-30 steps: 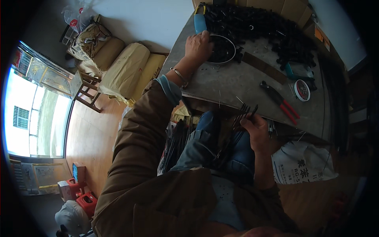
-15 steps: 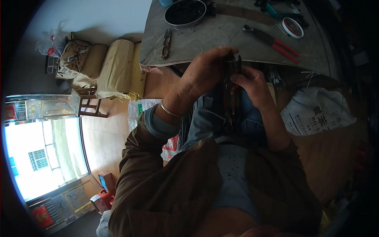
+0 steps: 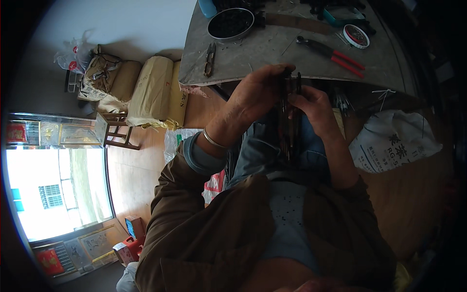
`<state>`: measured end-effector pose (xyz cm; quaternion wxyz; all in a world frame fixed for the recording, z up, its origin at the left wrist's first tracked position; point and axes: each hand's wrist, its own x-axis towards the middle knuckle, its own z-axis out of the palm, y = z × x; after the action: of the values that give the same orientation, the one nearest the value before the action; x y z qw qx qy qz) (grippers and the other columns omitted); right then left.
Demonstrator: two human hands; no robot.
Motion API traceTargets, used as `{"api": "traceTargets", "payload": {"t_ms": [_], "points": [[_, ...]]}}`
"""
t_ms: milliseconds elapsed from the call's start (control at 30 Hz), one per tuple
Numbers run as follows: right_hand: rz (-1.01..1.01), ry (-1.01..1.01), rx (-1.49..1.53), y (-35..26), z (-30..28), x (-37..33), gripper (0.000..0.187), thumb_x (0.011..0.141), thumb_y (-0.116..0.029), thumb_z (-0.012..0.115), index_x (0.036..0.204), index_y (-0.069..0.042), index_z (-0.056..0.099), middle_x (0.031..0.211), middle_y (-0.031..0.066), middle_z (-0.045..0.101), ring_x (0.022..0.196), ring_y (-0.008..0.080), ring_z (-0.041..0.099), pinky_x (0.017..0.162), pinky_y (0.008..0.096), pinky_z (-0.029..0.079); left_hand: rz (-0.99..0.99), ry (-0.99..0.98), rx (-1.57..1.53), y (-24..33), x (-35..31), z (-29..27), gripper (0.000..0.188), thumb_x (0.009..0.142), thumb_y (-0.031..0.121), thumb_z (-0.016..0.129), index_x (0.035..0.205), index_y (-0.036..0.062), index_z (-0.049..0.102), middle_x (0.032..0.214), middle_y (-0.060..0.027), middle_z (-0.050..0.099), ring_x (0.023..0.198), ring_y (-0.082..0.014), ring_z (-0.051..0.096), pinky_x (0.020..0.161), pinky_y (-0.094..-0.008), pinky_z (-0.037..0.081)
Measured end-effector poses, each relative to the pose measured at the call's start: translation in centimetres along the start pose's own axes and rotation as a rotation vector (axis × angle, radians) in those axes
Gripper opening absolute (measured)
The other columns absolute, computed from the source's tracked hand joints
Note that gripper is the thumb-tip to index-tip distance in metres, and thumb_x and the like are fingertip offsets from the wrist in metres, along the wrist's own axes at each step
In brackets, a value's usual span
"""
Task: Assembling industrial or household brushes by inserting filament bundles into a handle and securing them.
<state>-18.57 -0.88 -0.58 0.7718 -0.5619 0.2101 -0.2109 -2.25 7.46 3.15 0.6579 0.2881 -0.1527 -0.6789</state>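
Note:
Between my hands, above my lap at the table's near edge, stands a bundle of long, thin dark strips; its exact kind is too dark to make out. My left hand is closed on its left side, thumb stretched across the top end. From the right, my right hand pinches the strips with thumb and fingers. Beyond, on the grey table, lie small snips and a red-handled plier-like tool.
A round pan of small black pieces, a white round tub and a teal box are on the table. A white sack stands right. Left are wrapped bales and a wooden stool.
The whole view has shifted slightly, so table and room sit a little differently in it. Both hands keep their hold on the dark strips, with little visible finger movement.

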Motion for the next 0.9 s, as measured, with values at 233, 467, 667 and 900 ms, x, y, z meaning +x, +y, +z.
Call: {"api": "traceTargets", "payload": {"t_ms": [233,467,667,900], "points": [[-0.016,0.023,0.003,0.0,0.1,-0.1,0.018,0.086,-0.018,0.069,0.085,-0.001,0.065,0.072,0.0035,0.063,0.061,0.009,0.058,0.057,0.0228,0.046,0.012,-0.004,0.024,-0.2,0.0,0.5,0.032,0.09,0.018,0.056,0.115,-0.0025,0.058,0.108,-0.0107,0.062,0.104,-0.0234,0.058,0.097,-0.0387,0.042],[-0.01,0.051,-0.014,0.0,0.0,-0.2,0.018,0.085,-0.018,0.069,0.084,-0.001,0.064,0.071,0.0033,0.063,0.061,0.0087,0.058,0.057,0.0228,0.046,0.106,0.149,0.302,0.3,-0.3,2.2,0.026,0.09,0.02,0.062,0.108,0.0001,0.062,0.091,-0.0063,0.065,0.08,-0.0148,0.063,0.074,-0.0287,0.053],[-0.031,0.114,0.024,-0.1,0.0,-0.4,0.017,0.085,-0.017,0.068,0.084,-0.001,0.064,0.072,0.0033,0.064,0.062,0.0087,0.059,0.057,0.0229,0.046,0.188,0.112,0.568,0.2,-0.3,2.3,0.026,0.09,0.02,0.064,0.11,0.0026,0.063,0.086,-0.0029,0.066,0.076,-0.0105,0.063,0.069,-0.0248,0.053],[-0.009,0.111,0.118,-0.9,0.0,-0.8,0.02,0.088,-0.02,0.067,0.088,0.0,0.065,0.076,0.0028,0.064,0.067,0.0087,0.06,0.059,0.023,0.047,0.348,0.044,0.689,-0.7,-0.2,2.2,0.028,0.088,0.012,0.066,0.115,0.0064,0.062,0.094,-0.0023,0.066,0.082,-0.0077,0.061,0.071,-0.0226,0.05]]}}
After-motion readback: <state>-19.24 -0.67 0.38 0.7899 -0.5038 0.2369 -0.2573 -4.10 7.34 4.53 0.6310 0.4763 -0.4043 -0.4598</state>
